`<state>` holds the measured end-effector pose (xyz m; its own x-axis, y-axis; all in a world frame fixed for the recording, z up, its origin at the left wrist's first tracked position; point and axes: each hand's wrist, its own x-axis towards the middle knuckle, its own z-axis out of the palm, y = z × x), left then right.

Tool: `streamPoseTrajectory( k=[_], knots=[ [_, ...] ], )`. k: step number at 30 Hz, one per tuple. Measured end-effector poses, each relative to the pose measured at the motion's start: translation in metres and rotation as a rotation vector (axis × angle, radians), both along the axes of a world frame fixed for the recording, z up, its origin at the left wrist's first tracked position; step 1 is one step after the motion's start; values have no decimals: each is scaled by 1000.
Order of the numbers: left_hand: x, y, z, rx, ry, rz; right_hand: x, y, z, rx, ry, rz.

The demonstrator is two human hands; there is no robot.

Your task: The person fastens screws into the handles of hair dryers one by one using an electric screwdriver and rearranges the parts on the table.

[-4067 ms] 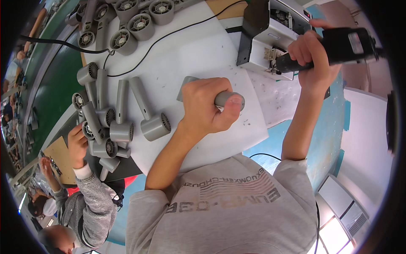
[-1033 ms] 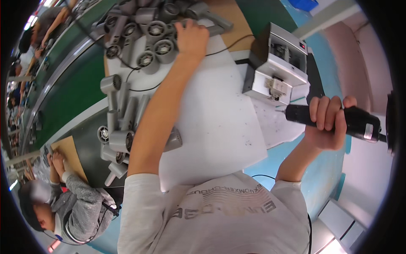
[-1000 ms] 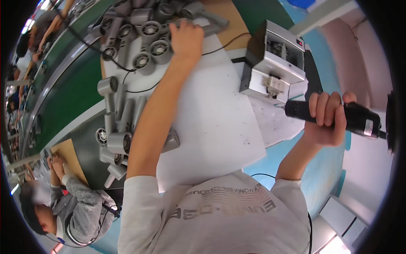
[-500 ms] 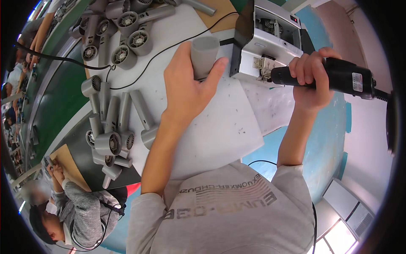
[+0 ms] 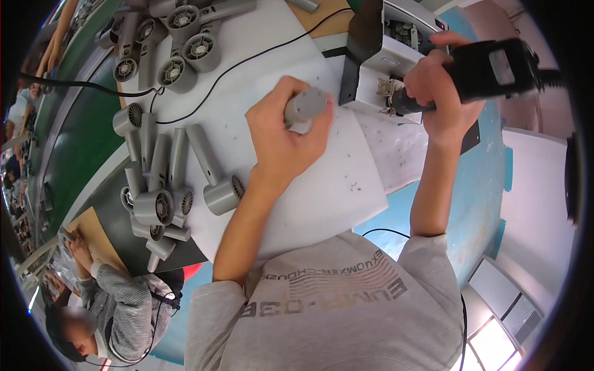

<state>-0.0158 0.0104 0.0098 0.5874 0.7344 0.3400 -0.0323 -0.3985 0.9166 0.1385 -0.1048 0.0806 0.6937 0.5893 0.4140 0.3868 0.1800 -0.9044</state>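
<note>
My left hand (image 5: 279, 127) is wrapped round a grey hair dryer (image 5: 307, 103); the end of its handle points up, and its lower part is hidden. In my right hand (image 5: 438, 93) is a black electric screwdriver (image 5: 498, 69), held nearly level. Its front end is at the metal outlet (image 5: 388, 91) of a screw feeder (image 5: 372, 67); whether the bit touches the outlet, I cannot tell. Several more grey hair dryers (image 5: 203, 52) lie in a pile at the far left. Another group, with one hair dryer (image 5: 223, 196) nearest my left forearm, lies at the near left.
A white sheet (image 5: 309, 210) with small dark specks covers the worktable. A black cable (image 5: 232, 69) runs across it. To the left are a green conveyor belt (image 5: 86, 154) and, at the lower left, a co-worker in a grey sweater (image 5: 139, 309). Brown cardboard (image 5: 328, 23) lies at the far side.
My left hand has come nearer and tilted the hair dryer, so its handle end now faces up. My right hand has raised the screwdriver's rear end, its front staying by the screw feeder's outlet.
</note>
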Motion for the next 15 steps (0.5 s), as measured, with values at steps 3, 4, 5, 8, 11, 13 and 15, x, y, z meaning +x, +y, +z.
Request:
streamPoseTrajectory(
  k=[3, 4, 5, 8, 11, 13, 15],
  knots=[
    [-8, -4, -2, -8, -64, -94, 6, 2, 2, 57, 93, -6],
    [-10, -8, -3, -6, -63, -87, 10, -3, 3, 63, 219, 59],
    [-12, -13, -5, -53, -48, -112, 11, -7, 5, 68, 344, 126],
    [-9, -20, -5, -31, -42, -162, 4, -25, 7, 381, 451, 315],
    [-7, -26, -5, 65, -11, -195, -16, -35, 24, 603, 359, 432],
    [-7, -26, -6, 176, -25, -179, -22, -33, 37, 611, 285, 664],
    [-5, -27, -6, 194, -19, -178, -38, -31, 43, 630, 324, 472]
  ],
)
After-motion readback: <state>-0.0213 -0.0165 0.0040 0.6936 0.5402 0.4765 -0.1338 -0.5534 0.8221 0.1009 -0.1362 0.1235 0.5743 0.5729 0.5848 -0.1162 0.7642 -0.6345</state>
